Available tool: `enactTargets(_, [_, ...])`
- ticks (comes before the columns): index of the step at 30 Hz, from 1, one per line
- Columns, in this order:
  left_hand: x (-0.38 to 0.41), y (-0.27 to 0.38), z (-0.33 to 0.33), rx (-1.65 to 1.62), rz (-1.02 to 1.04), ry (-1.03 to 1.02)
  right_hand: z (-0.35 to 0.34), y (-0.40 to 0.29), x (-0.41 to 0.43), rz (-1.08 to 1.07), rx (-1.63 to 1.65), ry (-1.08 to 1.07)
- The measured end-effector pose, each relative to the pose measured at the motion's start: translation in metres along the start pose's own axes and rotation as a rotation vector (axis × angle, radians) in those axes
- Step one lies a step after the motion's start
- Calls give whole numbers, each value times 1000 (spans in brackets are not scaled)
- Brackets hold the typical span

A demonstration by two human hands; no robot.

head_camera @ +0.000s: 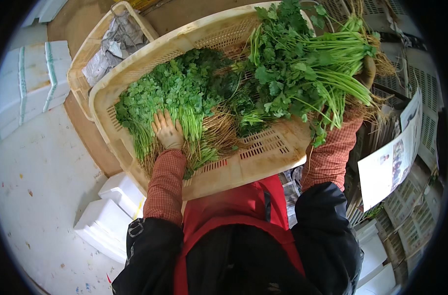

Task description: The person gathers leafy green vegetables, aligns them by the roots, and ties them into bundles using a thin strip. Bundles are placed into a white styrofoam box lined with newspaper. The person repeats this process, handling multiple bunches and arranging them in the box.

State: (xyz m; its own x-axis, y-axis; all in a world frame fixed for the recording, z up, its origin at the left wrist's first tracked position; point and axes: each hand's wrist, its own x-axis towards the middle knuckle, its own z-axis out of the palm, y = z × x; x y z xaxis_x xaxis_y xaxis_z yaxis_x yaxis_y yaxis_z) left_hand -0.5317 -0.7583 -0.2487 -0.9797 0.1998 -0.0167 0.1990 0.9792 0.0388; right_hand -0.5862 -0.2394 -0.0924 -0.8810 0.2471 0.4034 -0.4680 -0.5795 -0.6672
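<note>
A large yellowed plastic crate (279,143) with slotted walls lies tilted before me, holding bunches of cilantro (179,88) with pale stems and brown roots. My left hand (168,132) rests flat on the stems at the crate's left, fingers spread, and grips nothing. At the right, a big leafy bunch of cilantro (294,70) hangs over the crate's edge, its roots pointing right. My right hand (367,72) is mostly hidden behind those stems and roots and supports the bunch from its root end. Both forearms wear red checked sleeve covers.
A smaller plastic crate (80,73) with crumpled paper (117,44) stands at the upper left. White foam boxes (111,221) sit at the lower left, others (43,73) at the far left. Printed paper sheets (389,162) and slotted crates (423,107) are on the right.
</note>
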Motion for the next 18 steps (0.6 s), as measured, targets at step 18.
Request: enactTargets(18, [14,234,-177,-1253,117,-192,200,-195,-131,-91,207,696])
